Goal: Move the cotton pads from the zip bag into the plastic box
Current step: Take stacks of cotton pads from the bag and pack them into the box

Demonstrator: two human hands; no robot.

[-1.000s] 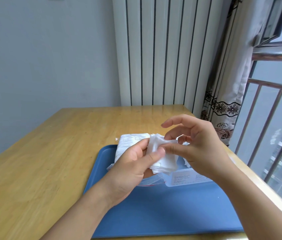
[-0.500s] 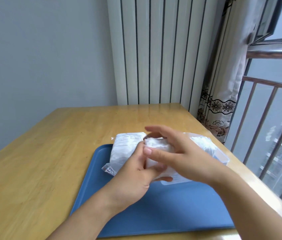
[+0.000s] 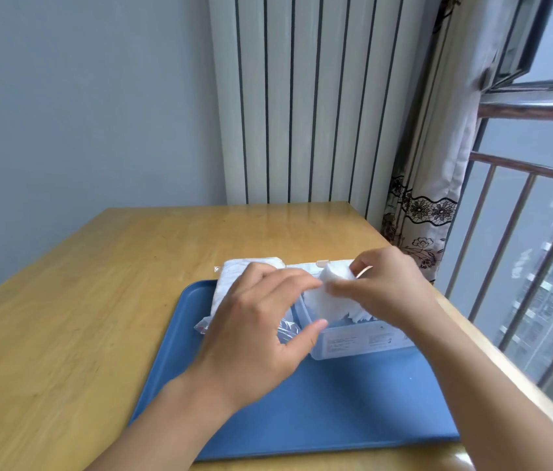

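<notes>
A stack of white cotton pads [image 3: 333,297] is held over the open clear plastic box [image 3: 356,341], its lower edge reaching into the box. My right hand [image 3: 390,287] grips the stack from the right. My left hand [image 3: 261,328] is beside it on the left, fingertips at the stack's left edge, thumb spread below and apart from the pads. The zip bag [image 3: 234,283], white with more pads inside, lies behind my left hand at the tray's far left corner and is mostly hidden.
Everything sits on a blue tray [image 3: 319,413] on a wooden table [image 3: 81,317]. A white radiator [image 3: 302,96] stands behind the table. A patterned curtain [image 3: 428,198] and a window railing [image 3: 523,232] are close on the right.
Both hands have carried the stack of pads to the right, from in front of the zip bag to over the plastic box. My left thumb has come off the stack.
</notes>
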